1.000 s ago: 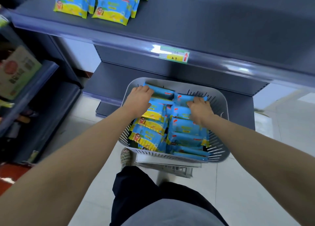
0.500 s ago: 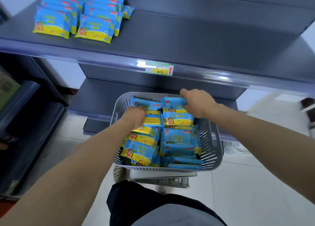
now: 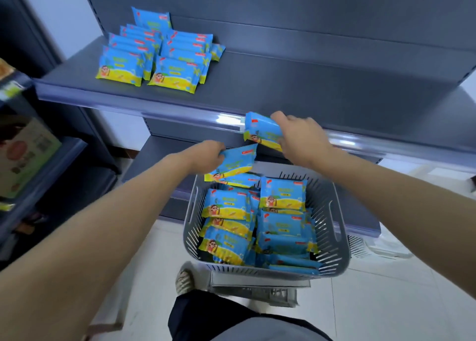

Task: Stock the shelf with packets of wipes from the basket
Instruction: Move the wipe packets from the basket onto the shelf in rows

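Wears a grey top (image 3: pixel 270 333), seen only as a rounded patch at the bottom edge, right of centre. Wears a dark, near-black leg garment (image 3: pixel 206 315), creased, just above and left of that patch; trousers or shorts, hard to tell. Has on one foot, lower centre of the frame, a shoe (image 3: pixel 184 279) with a woven, speckled beige-and-dark upper, blurred. Shows both forearms bare, uncovered from the frame's edges up to the left hand (image 3: pixel 206 158) and the right hand (image 3: pixel 301 139).
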{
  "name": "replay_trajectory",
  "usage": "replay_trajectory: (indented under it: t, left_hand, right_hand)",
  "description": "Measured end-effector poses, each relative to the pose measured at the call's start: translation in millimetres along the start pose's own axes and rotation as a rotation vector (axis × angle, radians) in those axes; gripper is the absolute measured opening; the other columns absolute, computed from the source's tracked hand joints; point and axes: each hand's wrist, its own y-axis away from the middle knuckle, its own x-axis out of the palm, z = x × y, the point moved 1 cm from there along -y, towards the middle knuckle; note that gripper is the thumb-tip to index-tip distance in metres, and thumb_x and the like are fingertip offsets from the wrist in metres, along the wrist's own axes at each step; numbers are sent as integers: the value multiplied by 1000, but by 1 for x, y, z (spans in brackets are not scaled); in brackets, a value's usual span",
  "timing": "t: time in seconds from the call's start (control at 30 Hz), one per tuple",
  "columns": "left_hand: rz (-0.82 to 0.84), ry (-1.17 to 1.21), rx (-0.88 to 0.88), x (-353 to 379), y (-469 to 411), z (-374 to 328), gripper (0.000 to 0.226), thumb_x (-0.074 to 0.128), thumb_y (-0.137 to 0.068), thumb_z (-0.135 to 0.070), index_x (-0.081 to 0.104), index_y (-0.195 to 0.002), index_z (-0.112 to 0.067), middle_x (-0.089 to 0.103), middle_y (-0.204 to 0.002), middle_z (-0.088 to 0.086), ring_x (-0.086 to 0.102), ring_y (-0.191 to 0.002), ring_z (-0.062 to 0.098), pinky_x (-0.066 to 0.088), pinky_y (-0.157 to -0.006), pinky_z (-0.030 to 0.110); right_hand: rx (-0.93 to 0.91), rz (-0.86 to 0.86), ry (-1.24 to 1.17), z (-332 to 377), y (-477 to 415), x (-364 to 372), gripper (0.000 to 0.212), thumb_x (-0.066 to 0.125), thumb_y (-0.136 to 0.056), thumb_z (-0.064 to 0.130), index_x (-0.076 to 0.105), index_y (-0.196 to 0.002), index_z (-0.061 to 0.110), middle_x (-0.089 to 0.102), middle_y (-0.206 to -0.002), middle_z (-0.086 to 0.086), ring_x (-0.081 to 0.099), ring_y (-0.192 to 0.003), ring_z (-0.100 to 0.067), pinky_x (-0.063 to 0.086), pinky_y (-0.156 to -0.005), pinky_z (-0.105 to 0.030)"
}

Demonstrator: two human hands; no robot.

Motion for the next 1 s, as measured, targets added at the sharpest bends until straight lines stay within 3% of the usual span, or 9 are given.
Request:
replay_trajectory:
  t: [0.13,0.27,0.4,0.53,0.67,0.73,0.8,1.0]
  left_hand:
    - [-82,70,13,-45,2,11,17,43,-95,-13,48,-110,-6,54,-97,10,49,-85,27,32,-67,29]
    - [-139,206,67,-93,12,29,17,38,-93,-4,35,-102,-18,49,-83,8,45,-68,22,36,-62,32]
    - [-173,274,92,-139,27,62,31,32,-90,12,53,-93,-10,42,-63,0,46,-47,-4,32,-44,8]
    - [-237,211,41,-178,32,113,20,55,-85,0,60,-96,-15,41,-66,-1,42,-61,12,32,-49,10]
    - [-325,279,2,-209,30,159,22,76,-71,-6,61,-83,-16,42,-63,-14,46,-54,-4,32,-47,5]
    - [-359,218,-25,-222,25,182,27,78,-68,-9,56,-75,-21,41,-60,-14,44,-55,1,31,-48,9]
    - [-363,145,-73,-232,16,207,34,78,-66,-10,46,-74,-21,42,-65,-9,41,-65,15,31,-54,22]
    - [-286,16,-86,-239,-17,255,43,74,-72,-9,44,-102,-14,57,-104,11,54,-93,31,46,-83,42]
  right_hand:
    - [-7,-50,-14,9,-32,-27,48,50,-86,9,34,-131,15,60,-106,-15,58,-90,-37,40,-82,-41]
    - [-4,-75,-37,26,-75,-50,59,48,-86,9,27,-140,21,59,-105,-14,57,-87,-38,40,-79,-40]
    - [5,-84,-64,51,-128,-63,62,50,-86,12,26,-142,23,59,-108,-17,57,-92,-40,40,-78,-40]
    - [7,-61,-96,83,-184,-60,63,49,-87,13,25,-143,27,60,-113,-17,57,-99,-39,39,-77,-39]
    - [-2,27,-120,111,-222,-42,59,52,-92,22,24,-144,28,54,-132,-16,53,-112,-39,40,-91,-42]
    - [-19,67,-127,122,-238,-29,57,52,-93,26,26,-144,27,53,-134,-14,52,-115,-39,39,-91,-41]
    - [-29,126,-150,133,-250,-18,58,54,-93,28,26,-144,27,55,-133,-13,51,-117,-38,38,-90,-40]
    - [-19,260,-177,146,-277,5,58,60,-89,30,30,-140,25,56,-126,-9,54,-108,-31,35,-81,-37]
